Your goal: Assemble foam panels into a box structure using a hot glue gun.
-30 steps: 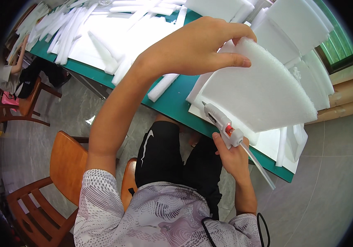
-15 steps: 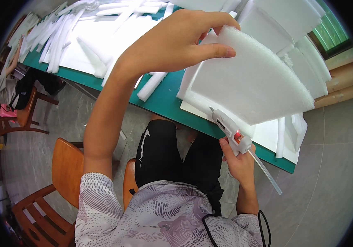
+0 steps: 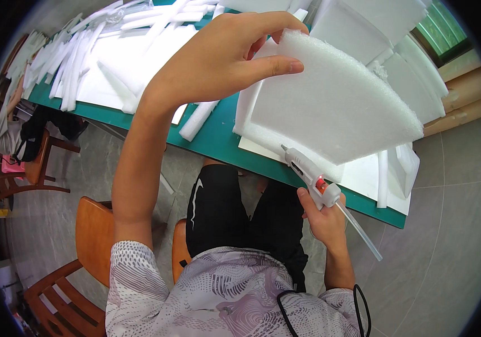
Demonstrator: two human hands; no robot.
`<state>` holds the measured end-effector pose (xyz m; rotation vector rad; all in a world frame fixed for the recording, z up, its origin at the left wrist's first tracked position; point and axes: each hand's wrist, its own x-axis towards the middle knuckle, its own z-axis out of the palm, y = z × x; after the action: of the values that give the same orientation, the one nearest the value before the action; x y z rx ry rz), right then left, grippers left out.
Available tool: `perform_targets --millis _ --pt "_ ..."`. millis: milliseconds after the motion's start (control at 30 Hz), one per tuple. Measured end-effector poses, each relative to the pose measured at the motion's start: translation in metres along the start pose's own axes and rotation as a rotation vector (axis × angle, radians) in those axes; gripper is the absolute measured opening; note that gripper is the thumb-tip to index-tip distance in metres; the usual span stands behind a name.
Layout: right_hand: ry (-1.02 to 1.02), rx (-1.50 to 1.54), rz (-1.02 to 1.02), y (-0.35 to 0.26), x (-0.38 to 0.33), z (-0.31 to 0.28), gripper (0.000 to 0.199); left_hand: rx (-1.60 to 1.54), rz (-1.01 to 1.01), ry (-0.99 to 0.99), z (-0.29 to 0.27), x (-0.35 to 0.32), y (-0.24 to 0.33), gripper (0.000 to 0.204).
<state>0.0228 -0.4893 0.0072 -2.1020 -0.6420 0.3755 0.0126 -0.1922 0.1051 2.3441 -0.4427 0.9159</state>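
Note:
My left hand pinches the upper left corner of a thick white foam sheet, thumb on the near face and fingers behind. The sheet stands tilted above the table, and a further white foam piece shows along its left side. In my right hand is a white hot glue gun, with a clear glue stick sticking out of its back end. The gun's nozzle points up and left, close to the foam's lower edge; I cannot tell whether it touches.
The green table carries foam strips at the left and stacked foam sheets at the far right. Wooden chairs stand at lower left. Another person sits at the far left.
The view has shifted slightly, so the table, foam and my left hand appear a little further left. Both hands keep their grips, and the glue gun stays by the foam's lower edge.

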Motion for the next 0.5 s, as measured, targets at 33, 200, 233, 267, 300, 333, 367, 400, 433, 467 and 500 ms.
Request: perform_targets --millis 33,200,233,267,300,333,367,400,433,467,500 --pt "0.002 0.001 0.001 0.001 -0.001 0.0 0.027 0.001 0.003 0.002 0.001 0.0 0.0 0.036" --pt "0.037 0.001 -0.061 0.008 -0.006 -0.004 0.024 0.009 0.007 0.005 0.001 -0.001 -0.002 0.036" --pt "0.039 0.001 -0.059 0.007 -0.008 -0.006 0.024 0.015 -0.003 -0.007 0.001 -0.001 -0.002 0.037" --pt "0.051 0.026 0.005 0.004 -0.011 -0.009 0.024 0.02 -0.013 -0.019 0.0 0.0 -0.002 0.038" --pt "0.064 0.052 0.07 0.002 -0.014 -0.011 0.023 0.015 -0.009 -0.021 -0.002 0.002 -0.001 0.038" --pt "0.069 0.051 0.074 0.004 -0.017 -0.013 0.023 -0.087 -0.086 -0.096 -0.007 0.005 0.0 0.037" --pt "0.081 0.08 0.092 0.005 -0.02 -0.014 0.024 -0.188 -0.162 -0.172 -0.011 0.007 0.001 0.037" --pt "0.094 0.109 0.11 0.007 -0.022 -0.016 0.024 -0.193 -0.158 -0.176 -0.012 0.007 0.001 0.037" --pt "0.101 0.109 0.115 0.009 -0.024 -0.018 0.024 -0.181 -0.157 -0.176 -0.012 0.007 0.002 0.037" --pt "0.105 0.118 0.107 0.011 -0.026 -0.02 0.025 -0.171 -0.156 -0.176 -0.012 0.007 0.003 0.036" --pt "0.11 0.127 0.1 0.012 -0.028 -0.022 0.025 -0.177 -0.149 -0.18 -0.01 0.006 0.003 0.036"
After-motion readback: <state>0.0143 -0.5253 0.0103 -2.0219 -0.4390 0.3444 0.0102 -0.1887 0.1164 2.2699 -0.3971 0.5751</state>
